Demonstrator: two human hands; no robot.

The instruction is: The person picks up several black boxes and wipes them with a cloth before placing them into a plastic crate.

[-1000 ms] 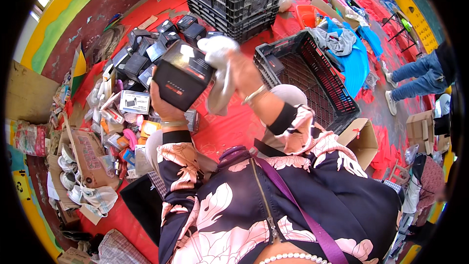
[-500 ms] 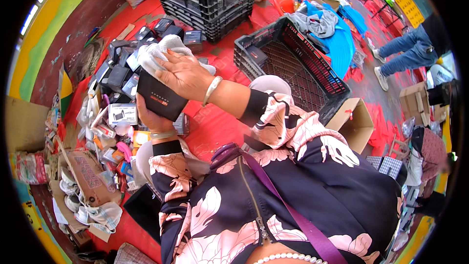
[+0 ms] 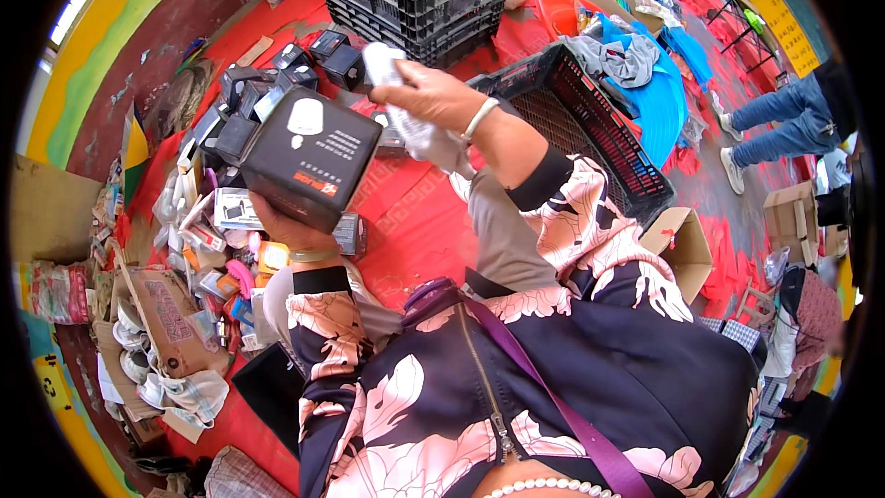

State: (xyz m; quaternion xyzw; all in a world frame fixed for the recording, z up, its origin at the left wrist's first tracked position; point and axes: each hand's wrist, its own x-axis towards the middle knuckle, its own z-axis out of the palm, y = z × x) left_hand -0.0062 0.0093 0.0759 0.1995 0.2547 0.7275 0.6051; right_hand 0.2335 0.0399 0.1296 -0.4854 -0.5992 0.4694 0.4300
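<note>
Box left of cloth, stacked crates beyond, crate right

The head camera, the left of a side-by-side fisheye pair, looks steeply down from the wearer's head. The floral jacket fills the nearest, lower part; beyond it come the left hand and right hand, then, farther off, stacked black crates.

Small white print and larger orange lettering mark the black box.
</note>
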